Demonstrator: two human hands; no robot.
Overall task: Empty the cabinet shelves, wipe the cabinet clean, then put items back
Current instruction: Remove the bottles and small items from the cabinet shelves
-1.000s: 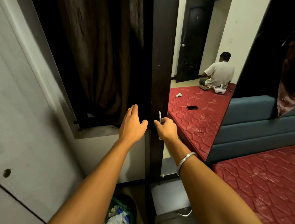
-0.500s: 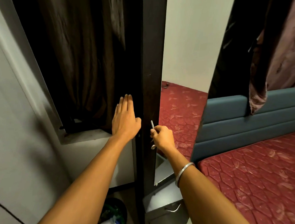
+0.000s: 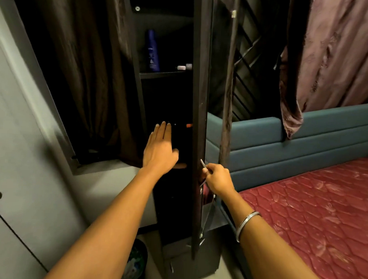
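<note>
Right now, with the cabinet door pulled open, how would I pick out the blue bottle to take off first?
Find the tall dark cabinet between the brown curtain and the teal headboard. Look at its upper shelf, well above the left hand. The blue bottle stands upright at the shelf's left, the only tall thing there; its neighbours to the right are two small pale items.

Left hand point(image 3: 159, 151) flat, extended; right hand point(image 3: 217, 178) curled, gripping.

The cabinet door point(image 3: 198, 110) is held edge-on by its handle point(image 3: 203, 167), gripped in the right hand point(image 3: 218, 178). The left hand point(image 3: 159, 151) is held flat inside the cabinet. A blue bottle point(image 3: 152, 51) is seen upright on a shelf point(image 3: 164, 74), near its front edge.
</note>
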